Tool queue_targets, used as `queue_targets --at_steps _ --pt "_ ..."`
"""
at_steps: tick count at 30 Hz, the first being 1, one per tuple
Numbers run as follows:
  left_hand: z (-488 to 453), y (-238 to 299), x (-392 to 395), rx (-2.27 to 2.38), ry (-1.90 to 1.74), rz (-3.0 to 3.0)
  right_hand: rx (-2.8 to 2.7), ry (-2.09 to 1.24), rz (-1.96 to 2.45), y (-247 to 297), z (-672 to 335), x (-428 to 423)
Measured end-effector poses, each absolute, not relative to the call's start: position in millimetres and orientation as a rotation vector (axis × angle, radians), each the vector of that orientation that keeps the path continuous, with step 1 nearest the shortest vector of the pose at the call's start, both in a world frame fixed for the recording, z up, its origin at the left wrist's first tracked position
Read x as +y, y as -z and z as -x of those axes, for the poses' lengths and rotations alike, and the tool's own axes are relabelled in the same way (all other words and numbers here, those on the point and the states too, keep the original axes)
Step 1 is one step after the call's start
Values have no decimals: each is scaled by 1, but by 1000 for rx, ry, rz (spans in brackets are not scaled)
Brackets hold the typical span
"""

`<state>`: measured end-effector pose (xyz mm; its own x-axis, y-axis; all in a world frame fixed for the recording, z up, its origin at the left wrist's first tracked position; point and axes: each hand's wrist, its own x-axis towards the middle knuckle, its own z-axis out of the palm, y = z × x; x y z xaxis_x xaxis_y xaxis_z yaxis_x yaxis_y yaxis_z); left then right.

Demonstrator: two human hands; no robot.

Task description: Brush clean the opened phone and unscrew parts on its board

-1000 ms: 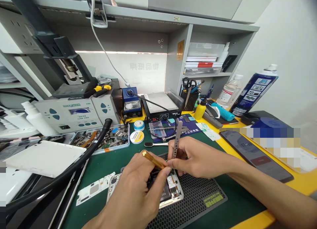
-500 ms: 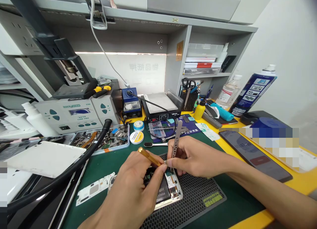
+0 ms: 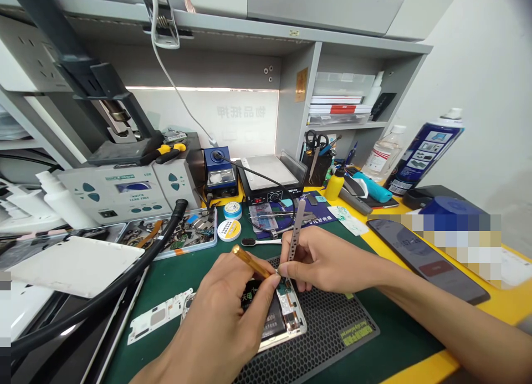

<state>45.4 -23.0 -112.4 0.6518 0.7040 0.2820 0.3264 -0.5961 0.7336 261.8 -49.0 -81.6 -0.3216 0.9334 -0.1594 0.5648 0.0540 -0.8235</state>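
In my left hand [image 3: 228, 303] is a slim gold-handled screwdriver [image 3: 249, 260], pinched between thumb and fingers and tilted. My right hand [image 3: 324, 259] grips grey metal tweezers [image 3: 295, 237] with holes along the arm, held nearly upright. The fingertips of both hands meet at the upper end of an opened phone [image 3: 297, 317]. Something tiny and shiny may be between them, but I cannot make it out. Inside the white phone frame lies a black battery [image 3: 272, 320], partly covered by my left hand. The phone rests on a black honeycomb-patterned pad [image 3: 328, 328].
A white phone part [image 3: 160, 317] lies on the green mat [image 3: 199, 265] to the left. Behind are a toothbrush [image 3: 260, 241], round tins [image 3: 229, 230] and a tray of scrap parts [image 3: 216, 241]. A black hose [image 3: 137, 273] crosses the left side. A dark phone [image 3: 428, 259] lies right.
Almost nothing differs. The tweezers and my right hand have shifted very slightly; both hands keep their hold at the same spot over the phone.
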Motion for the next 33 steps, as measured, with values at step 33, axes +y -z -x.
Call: queue_targets --at_steps 33 --pt "-47 114 -22 786 -765 -2231 -1946 -1131 1510 82 -261 -49"
